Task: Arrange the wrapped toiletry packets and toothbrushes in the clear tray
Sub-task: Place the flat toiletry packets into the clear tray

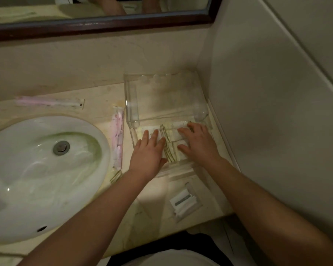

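A clear plastic tray (131, 96) stands on the counter in the right corner. Several white packets with green stripes (170, 148) lie flat in its near part. My left hand (147, 150) rests palm down on the left packets, fingers spread. My right hand (199, 143) lies flat on the right packets, fingers apart. One pink wrapped toothbrush (117, 137) lies lengthwise just left of the tray. A second pink wrapped toothbrush (50, 102) lies along the back of the counter. A white wrapped packet (185, 201) sits on the counter in front of the tray.
A white sink basin (37, 175) fills the left of the counter. The wall (258, 112) closes the right side next to the tray. A dark-framed mirror (104, 24) runs along the back. A small striped packet (115, 176) lies by the basin's rim.
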A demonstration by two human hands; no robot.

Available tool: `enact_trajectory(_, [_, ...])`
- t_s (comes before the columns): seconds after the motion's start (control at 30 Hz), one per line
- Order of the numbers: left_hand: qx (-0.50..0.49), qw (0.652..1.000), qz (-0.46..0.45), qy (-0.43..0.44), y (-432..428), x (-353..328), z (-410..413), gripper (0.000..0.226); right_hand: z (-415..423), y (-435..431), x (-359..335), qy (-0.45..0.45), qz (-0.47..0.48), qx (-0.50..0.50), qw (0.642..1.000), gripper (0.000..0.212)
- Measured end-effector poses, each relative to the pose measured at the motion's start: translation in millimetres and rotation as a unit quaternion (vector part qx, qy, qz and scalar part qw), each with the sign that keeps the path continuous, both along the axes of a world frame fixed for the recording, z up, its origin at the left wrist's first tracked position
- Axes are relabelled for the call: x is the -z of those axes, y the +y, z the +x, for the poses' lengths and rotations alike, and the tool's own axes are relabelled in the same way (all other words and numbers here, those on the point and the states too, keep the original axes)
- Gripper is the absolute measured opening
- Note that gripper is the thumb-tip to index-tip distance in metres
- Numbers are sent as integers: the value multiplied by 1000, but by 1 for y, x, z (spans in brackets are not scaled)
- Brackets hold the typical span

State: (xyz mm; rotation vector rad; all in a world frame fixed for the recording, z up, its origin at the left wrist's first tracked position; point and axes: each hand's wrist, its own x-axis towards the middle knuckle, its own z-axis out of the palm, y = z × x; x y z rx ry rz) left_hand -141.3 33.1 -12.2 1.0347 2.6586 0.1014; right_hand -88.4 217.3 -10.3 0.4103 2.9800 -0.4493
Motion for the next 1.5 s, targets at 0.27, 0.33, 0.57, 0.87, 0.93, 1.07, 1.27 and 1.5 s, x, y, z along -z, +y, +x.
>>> enact_trajectory(0.27, [3, 998, 56, -15, -4, -1, 5, 58, 16, -10, -5, 47, -11, 55, 997, 54])
enact_trajectory(0.33, [-12, 990, 139, -22, -11, -7, 15, 49, 35, -20, -13, 94, -43, 52, 993, 44])
enact_trajectory(0.57, [-235, 923, 303, 27, -74, -14, 70, 20, 107, -54, -33, -87, -108, -130, 982, 47])
enact_trajectory(0.87, [-314, 915, 252, -27, -88, -13, 116, 27, 117, -56, -15, -187, -1, -152, 970, 55])
enact_trajectory(0.93, [-324, 918, 229, -18, -78, -11, 120, 34, 113, -55, -16, -185, -6, -147, 972, 42])
enact_trajectory(1.07, [-436, 888, 147, 17, -82, -10, 110, 46, 101, -56, -32, -163, -142, -111, 970, 26])
enact_trajectory(1.27, [-471, 877, 61, -66, -93, -6, 76, 81, 34, -55, -66, -55, -208, -91, 972, 24])
enact_trajectory(1.5, [-523, 821, 212, -85, -121, -1, 64, 68, -26, -62, -60, -152, -145, -108, 972, 21])
